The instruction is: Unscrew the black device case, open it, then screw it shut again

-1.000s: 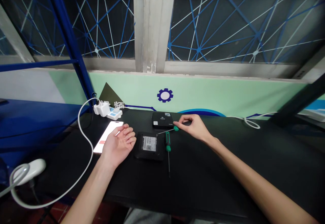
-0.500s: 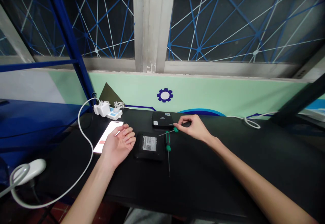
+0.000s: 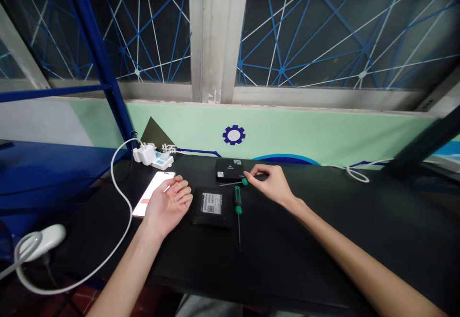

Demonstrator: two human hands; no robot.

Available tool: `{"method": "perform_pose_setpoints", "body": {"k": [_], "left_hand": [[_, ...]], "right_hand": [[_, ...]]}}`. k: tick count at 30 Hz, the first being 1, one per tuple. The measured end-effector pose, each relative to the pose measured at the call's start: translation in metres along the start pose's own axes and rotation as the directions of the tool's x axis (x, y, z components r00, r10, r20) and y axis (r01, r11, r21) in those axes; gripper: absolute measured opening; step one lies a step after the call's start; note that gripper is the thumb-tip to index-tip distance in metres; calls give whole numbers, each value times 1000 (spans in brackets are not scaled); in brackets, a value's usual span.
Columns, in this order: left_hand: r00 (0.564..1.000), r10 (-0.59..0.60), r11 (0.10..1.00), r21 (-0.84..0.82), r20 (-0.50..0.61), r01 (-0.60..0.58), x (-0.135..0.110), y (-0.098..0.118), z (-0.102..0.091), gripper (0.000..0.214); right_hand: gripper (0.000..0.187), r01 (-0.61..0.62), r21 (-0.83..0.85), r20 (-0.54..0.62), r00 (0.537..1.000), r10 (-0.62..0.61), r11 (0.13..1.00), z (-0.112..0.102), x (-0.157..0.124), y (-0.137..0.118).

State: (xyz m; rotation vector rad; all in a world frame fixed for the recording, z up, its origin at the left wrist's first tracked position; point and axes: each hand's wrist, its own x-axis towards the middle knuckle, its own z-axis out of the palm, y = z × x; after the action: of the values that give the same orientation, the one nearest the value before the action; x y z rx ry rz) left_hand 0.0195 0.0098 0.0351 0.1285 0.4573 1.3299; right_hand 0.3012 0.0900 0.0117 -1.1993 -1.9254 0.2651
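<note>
My right hand (image 3: 270, 183) is closed round the handle of a screwdriver (image 3: 245, 181) with a green collar. Its thin shaft points left along the front of a black box (image 3: 230, 169). Palm up, with fingers loosely curled and nothing in them, my left hand (image 3: 168, 206) rests over the edge of a lit phone (image 3: 150, 193). Between the hands lies a flat black device (image 3: 212, 211) with a white printed label on top. A second screwdriver (image 3: 237, 205), green and black, is on the table to the right of that device, its shaft toward me.
A white power strip with plugs (image 3: 151, 158) stands at the back left. From it a white cable (image 3: 122, 190) loops down to a white rounded object (image 3: 50, 240) at the left edge. Another white cable (image 3: 357, 175) lies at the back right of the black table (image 3: 305, 269).
My right hand has drawn the screwdriver away from the labelled device and lowered it, so its shaft now lies nearly level beside the black box. The left hand has stayed in place.
</note>
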Motion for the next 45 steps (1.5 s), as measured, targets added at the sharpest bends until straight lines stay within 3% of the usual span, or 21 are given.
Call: {"method": "perform_pose_setpoints", "body": {"k": [10,19,31,45], "left_hand": [[1000,-2,1000,2,19,2,0,0,-1,28],[1000,6,1000,8,18,-6,1,0,-2,26],[1000,18,1000,12,-18,-18,0,-1,2,25],[1000,15,1000,24,0,-15,0,0,-2,25]], "right_hand": [[38,-12,188,155,988,-18,982,24,-17,-31],[38,-63,360,258,966,-35,931,11,-8,-11],[44,-96,385,349,936,-49,918,1,-3,-8],[36,-61,363,376,923,-86,930,1,-4,-4]]}}
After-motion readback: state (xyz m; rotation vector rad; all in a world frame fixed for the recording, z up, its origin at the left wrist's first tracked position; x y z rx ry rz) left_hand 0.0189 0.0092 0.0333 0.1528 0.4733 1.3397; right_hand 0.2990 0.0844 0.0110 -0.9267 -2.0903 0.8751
